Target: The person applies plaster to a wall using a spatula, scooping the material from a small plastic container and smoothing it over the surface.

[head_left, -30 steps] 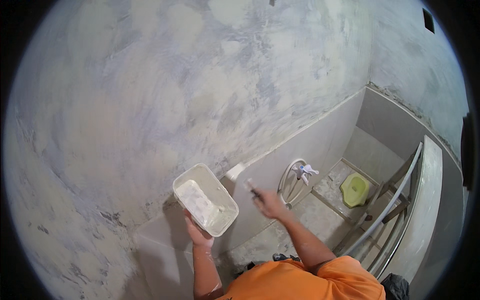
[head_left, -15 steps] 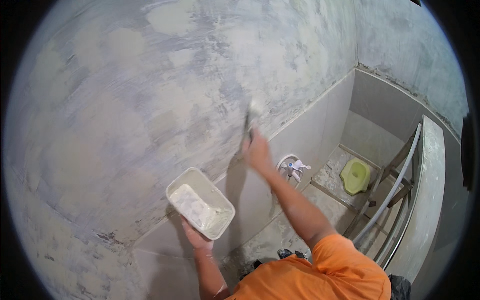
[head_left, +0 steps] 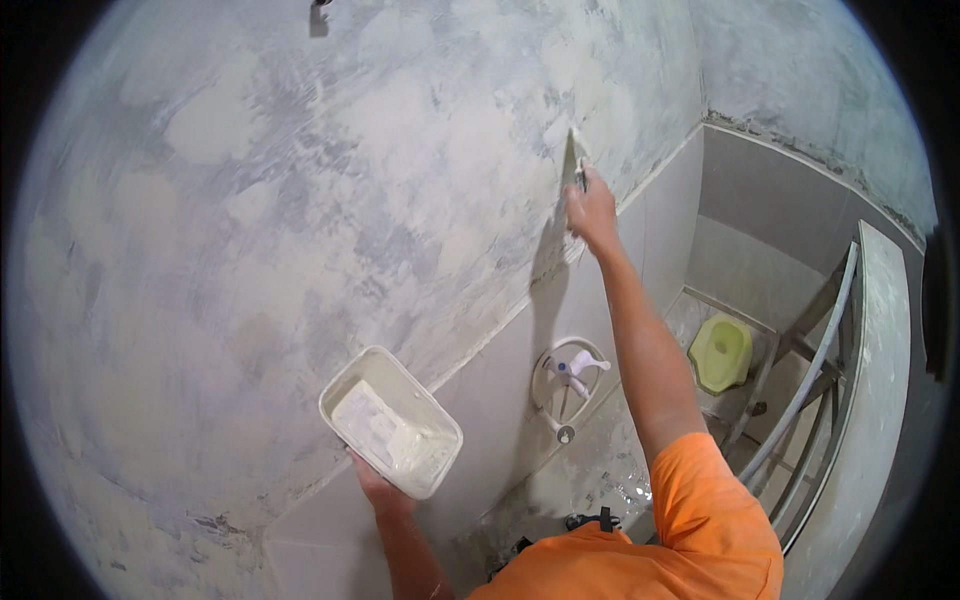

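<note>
My right hand [head_left: 594, 210] is closed round the handle of a putty knife [head_left: 577, 152], arm stretched up toward the wall. The blade is at the patchy grey-and-white wall [head_left: 390, 170], above the tiled band; whether its edge touches cannot be made out. Lower left, my left hand [head_left: 380, 490] supports a white rectangular tub [head_left: 432, 394] from beneath and the near side, its fingers partly hidden under it. White putty [head_left: 378, 425] lies in the tilted tub and smears its inside.
A white tap [head_left: 572, 370] with a hose stands out from the grey tiles below my right arm. On the right are a yellow-green squat toilet [head_left: 721, 352], a metal-railed frame [head_left: 800, 400] and a long pale board [head_left: 880, 350]. A small fitting [head_left: 319, 18] juts from the wall.
My right hand has moved up and to the right along the wall with the putty knife. The tub in my left hand has shifted slightly left and down in view.
</note>
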`<action>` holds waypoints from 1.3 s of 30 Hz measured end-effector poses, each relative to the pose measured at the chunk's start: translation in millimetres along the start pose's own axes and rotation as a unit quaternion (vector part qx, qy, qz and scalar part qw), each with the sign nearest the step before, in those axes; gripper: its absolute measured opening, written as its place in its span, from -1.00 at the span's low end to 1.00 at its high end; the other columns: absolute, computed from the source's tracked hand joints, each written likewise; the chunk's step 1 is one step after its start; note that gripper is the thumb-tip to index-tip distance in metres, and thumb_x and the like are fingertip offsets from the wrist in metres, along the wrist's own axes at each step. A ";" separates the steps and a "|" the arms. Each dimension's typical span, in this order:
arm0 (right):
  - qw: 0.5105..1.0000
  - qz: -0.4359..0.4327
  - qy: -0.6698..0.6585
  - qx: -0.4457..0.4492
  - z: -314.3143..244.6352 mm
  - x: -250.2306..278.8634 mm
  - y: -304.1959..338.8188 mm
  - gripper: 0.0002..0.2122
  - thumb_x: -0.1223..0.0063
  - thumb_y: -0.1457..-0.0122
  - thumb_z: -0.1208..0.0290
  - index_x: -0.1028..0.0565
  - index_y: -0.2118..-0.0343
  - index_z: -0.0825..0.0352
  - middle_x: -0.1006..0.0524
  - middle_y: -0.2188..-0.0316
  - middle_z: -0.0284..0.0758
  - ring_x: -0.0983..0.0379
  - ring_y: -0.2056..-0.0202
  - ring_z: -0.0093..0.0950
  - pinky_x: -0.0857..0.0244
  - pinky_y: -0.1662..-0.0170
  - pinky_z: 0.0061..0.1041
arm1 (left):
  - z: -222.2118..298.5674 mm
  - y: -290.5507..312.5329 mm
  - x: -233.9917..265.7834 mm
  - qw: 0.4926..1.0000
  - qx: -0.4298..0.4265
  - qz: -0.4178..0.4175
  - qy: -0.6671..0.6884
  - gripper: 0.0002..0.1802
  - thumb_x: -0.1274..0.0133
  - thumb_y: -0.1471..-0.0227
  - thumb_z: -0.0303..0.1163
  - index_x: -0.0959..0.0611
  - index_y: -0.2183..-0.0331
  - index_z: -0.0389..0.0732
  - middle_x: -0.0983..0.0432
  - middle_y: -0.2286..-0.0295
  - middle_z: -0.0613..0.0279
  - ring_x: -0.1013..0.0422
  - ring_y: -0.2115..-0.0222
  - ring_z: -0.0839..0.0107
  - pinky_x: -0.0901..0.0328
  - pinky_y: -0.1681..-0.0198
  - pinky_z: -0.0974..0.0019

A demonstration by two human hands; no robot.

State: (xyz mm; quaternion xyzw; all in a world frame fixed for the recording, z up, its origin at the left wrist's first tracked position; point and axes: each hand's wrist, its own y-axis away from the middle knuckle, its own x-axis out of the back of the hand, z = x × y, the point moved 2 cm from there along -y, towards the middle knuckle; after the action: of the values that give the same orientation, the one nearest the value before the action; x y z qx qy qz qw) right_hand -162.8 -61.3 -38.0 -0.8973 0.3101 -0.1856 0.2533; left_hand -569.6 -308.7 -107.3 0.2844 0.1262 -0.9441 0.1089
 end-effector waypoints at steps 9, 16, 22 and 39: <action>0.970 -0.216 0.055 -0.093 -57.0 -65.0 171.9 -0.27 0.03 -0.22 0.29 0.08 -0.40 0.35 -0.56 0.42 0.14 -0.52 0.33 0.13 -0.37 0.16 0.03 | -30.7 -13.6 -16.7 0.999 -0.028 -0.008 0.015 -0.36 0.15 -0.29 -0.02 -0.30 -0.22 -0.23 -0.38 -0.09 0.09 -0.42 -0.04 0.20 -0.43 -0.04 0.10; 0.998 0.010 -0.065 -0.024 -3.5 -41.6 53.0 -0.37 0.01 -0.17 0.44 -0.14 -0.29 0.53 -0.51 0.17 0.25 -0.47 0.09 0.15 -0.34 -0.02 -0.14 | -37.4 -36.0 -23.6 0.992 -0.070 -0.029 -0.099 -0.39 0.13 -0.28 -0.07 -0.33 -0.19 -0.28 -0.39 -0.06 0.06 -0.45 0.02 0.24 -0.48 0.03 0.15; 0.996 0.073 -0.055 -0.018 -3.6 1.0 -57.4 -0.55 -0.03 -0.12 0.39 -0.41 -0.02 0.63 -0.51 0.15 0.25 -0.47 0.07 0.12 -0.35 -0.01 -0.15 | -33.7 -35.0 -44.8 0.994 -0.042 -0.061 -0.079 -0.37 0.15 -0.29 -0.03 -0.31 -0.22 -0.24 -0.37 -0.10 0.11 -0.36 -0.09 0.21 -0.35 -0.11 0.10; 0.997 0.043 -0.062 -0.020 -63.8 5.8 -56.8 -0.48 0.01 -0.13 0.42 -0.27 -0.12 0.61 -0.55 0.30 0.17 -0.53 0.19 0.06 -0.38 0.09 -0.10 | -3.5 -39.4 -48.8 0.984 -0.101 -0.115 -0.097 -0.30 0.23 -0.31 0.07 -0.23 -0.28 -0.19 -0.27 -0.19 0.10 -0.29 -0.17 0.14 -0.27 -0.20 0.02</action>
State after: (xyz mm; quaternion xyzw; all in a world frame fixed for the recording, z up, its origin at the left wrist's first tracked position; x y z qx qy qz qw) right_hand -163.5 -48.2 46.6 -0.8979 0.3357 -0.1120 0.2618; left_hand -539.0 -264.0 -75.5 0.1631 0.2414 -0.9558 0.0396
